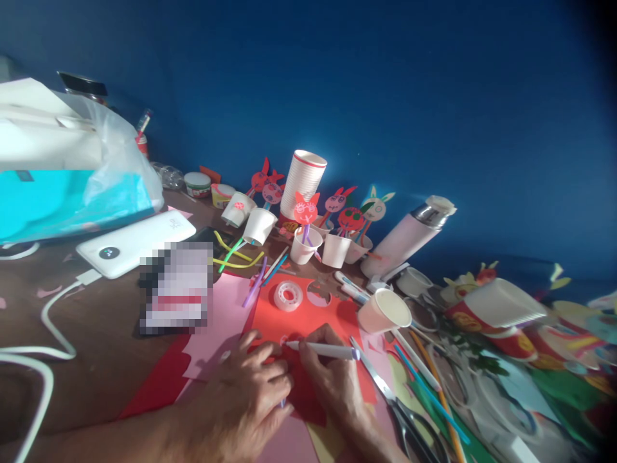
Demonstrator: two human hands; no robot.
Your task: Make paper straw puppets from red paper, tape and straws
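Note:
My right hand (332, 379) grips a white marker (328, 350) with a purple end, its tip against red paper (270, 321). Faint drawn lines show near that tip. My left hand (250, 379) lies on the same paper, fingers apart and slightly bent. A small purple bit shows beneath its fingers; I cannot make out what it is. Beyond both hands, a roll of clear tape (288, 296) rests on the red sheet beside a cut-out hole. Pink paper (219, 321) lies to the left, and black-handled scissors (385, 389) lie just right of my right hand.
Paper cups (336, 249) with animal-face cut-outs stand at the back before a stack of cups (303, 183). A flask (409, 235) leans right of them. One cup (384, 310) stands near the scissors. Left are a cabled power bank (137, 244) and a blurred-out item (178, 286).

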